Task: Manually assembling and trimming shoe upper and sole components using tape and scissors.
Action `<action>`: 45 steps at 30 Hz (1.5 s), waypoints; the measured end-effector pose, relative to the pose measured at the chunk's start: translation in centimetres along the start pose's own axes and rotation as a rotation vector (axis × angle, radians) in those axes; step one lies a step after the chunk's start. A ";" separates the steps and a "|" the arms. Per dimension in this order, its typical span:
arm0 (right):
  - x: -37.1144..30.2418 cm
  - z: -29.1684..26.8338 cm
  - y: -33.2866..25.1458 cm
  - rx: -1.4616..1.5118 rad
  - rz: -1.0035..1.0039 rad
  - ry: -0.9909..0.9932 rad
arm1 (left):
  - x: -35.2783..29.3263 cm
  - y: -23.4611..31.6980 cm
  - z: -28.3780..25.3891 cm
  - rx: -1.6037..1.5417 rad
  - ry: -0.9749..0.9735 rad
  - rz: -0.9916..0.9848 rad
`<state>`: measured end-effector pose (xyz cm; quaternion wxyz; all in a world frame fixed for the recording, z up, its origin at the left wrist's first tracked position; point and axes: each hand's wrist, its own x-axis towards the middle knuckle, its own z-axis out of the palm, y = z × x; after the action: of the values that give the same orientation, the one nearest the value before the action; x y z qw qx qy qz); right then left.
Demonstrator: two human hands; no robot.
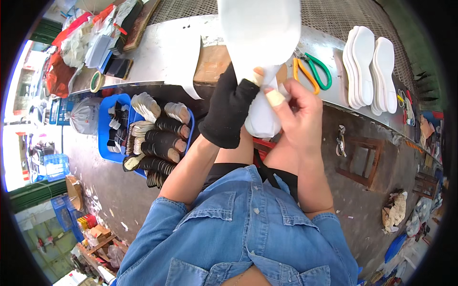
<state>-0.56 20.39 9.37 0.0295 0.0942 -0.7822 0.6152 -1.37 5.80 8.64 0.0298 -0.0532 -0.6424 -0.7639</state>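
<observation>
A white insole-shaped piece [260, 35] rises upright in front of me, its broad end towards the far side and its narrow end low between my hands. My left hand [228, 112], in a black fingerless glove with tape on the thumb, is closed around its middle. On the other side my right hand [301, 112], bare with a taped thumb, pinches a thin white flap at the piece's edge. Whether the flap is a separate film I cannot tell. Beneath them lies a wooden block [210, 62], partly hidden. Pliers with orange and green handles [315, 71] rest right of the hands.
Stacks of white insoles [360, 66] lie on the metal bench [329, 47] at right. A blue crate [106, 128] with several dark insole stacks [162, 143] stands left of my knees. Nearby are a tape roll [97, 81] and a wooden stool [365, 162].
</observation>
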 end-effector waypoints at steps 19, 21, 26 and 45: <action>0.4 -2.6 1.9 0.313 -0.044 -0.197 | 0.0 -0.4 -0.8 -0.305 -0.118 -0.186; 0.6 -2.4 1.9 0.317 -0.071 -0.162 | -0.7 -0.7 -0.7 -0.392 -0.210 -0.200; 0.3 -1.5 3.6 0.725 0.073 -0.152 | -1.2 0.0 -0.5 -0.274 -0.142 -0.224; 4.6 -4.6 8.4 -0.477 -0.131 0.139 | -3.6 -0.7 -3.1 -0.170 -0.011 -0.050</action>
<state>-6.97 26.26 3.17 0.1444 0.0926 -0.8934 0.4153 2.00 2.79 6.97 0.0027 -0.0436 -0.5764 -0.8160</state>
